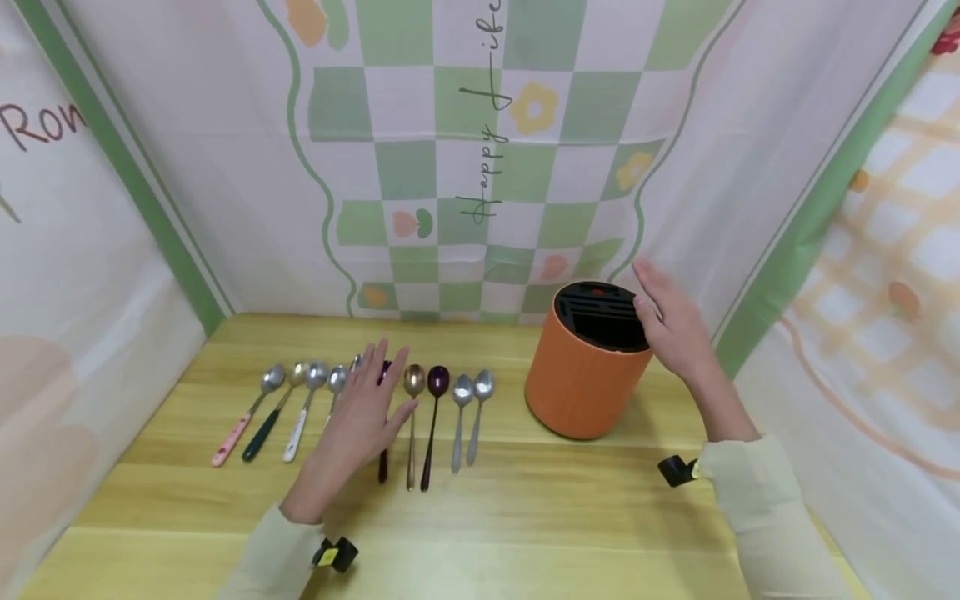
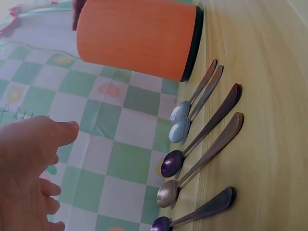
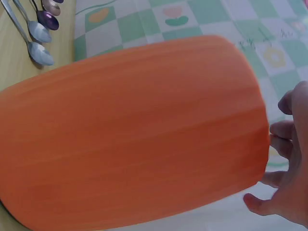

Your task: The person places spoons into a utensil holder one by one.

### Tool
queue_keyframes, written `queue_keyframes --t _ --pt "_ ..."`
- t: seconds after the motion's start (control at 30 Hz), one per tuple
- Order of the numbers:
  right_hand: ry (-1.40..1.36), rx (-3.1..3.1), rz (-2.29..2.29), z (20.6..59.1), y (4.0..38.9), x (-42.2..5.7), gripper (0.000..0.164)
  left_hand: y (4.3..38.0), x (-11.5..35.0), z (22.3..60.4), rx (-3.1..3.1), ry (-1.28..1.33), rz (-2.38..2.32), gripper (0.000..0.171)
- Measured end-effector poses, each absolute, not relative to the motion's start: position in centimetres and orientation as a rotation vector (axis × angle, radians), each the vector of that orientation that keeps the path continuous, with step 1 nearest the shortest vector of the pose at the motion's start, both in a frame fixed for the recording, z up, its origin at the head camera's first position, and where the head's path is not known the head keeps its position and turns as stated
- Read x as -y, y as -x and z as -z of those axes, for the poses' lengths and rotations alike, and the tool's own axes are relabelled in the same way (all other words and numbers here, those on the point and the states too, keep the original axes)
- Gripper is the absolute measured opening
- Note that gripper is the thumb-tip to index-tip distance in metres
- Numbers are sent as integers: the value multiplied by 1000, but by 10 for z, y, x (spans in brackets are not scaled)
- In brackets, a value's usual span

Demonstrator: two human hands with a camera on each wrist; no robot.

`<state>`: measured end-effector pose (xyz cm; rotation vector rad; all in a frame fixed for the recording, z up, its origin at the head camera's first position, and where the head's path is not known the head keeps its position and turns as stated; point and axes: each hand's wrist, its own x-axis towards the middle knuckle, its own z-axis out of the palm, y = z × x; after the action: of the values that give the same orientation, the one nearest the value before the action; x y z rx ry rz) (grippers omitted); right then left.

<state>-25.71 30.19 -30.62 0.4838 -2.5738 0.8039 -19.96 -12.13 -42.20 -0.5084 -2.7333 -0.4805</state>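
A row of several spoons lies on the table, bowls toward the back wall. My left hand [image 1: 362, 417] is over the middle of the row with its fingers spread, holding nothing and hiding parts of some spoons. Just right of it lie a bronze spoon [image 1: 414, 382], a dark purple spoon [image 1: 438, 383] and two small silver spoons, one of them a grey-handled spoon [image 1: 462, 392]. An orange utensil holder [image 1: 585, 387] with a black slotted top [image 1: 600, 312] stands upright at the right. My right hand [image 1: 675, 329] is at the holder's right rim, fingers extended, not wrapped round it.
At the row's left end lie a pink-handled spoon [image 1: 234, 437], a dark green-handled spoon [image 1: 261, 435] and a white-handled spoon [image 1: 297, 435]. Patterned cloth [image 1: 495, 167] hangs behind the wooden table [image 1: 517, 508] and along both sides.
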Motion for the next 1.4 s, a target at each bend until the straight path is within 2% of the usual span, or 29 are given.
queue_keyframes --t 0.53,1.03,1.4 --pt "-397 2635 -1252 333 273 -319 49 193 127 435 2782 447 536 64" --pt "-328 2477 -1455 346 279 -318 45 197 125 449 2914 258 657 11" --pt "-301 2474 -1462 349 280 -318 46 206 110 460 3062 129 539 13"
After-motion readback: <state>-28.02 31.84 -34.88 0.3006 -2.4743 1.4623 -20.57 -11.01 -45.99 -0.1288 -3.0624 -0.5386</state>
